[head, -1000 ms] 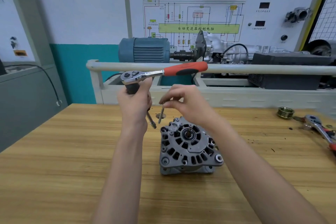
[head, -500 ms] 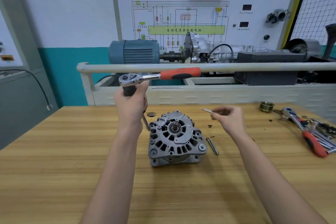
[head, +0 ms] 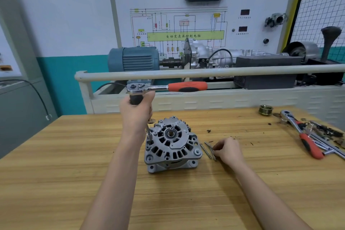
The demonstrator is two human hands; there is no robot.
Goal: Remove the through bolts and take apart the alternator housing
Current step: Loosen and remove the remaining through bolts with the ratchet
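Note:
The grey alternator [head: 172,144] stands on the wooden bench [head: 56,183] with its vented face up. My left hand [head: 136,114] grips the black extension under the head of a ratchet [head: 166,87] with an orange handle, and the socket tip [head: 148,133] sits at the alternator's upper left edge. My right hand [head: 226,150] is low on the bench to the right of the alternator and pinches a thin through bolt [head: 210,148] that touches the wood. A second through bolt [head: 205,151] lies loose beside it.
At the bench's right end lie a second orange-handled ratchet [head: 306,138], other metal tools and a brass-coloured pulley [head: 265,109]. A washer [head: 151,121] lies behind the alternator. A white rail [head: 205,73] and a training rig with a blue motor [head: 134,60] stand behind the bench.
My right hand carried the through bolt from above the alternator to the right and down onto the bench beside the other bolt. My left hand keeps hold of the ratchet's extension.

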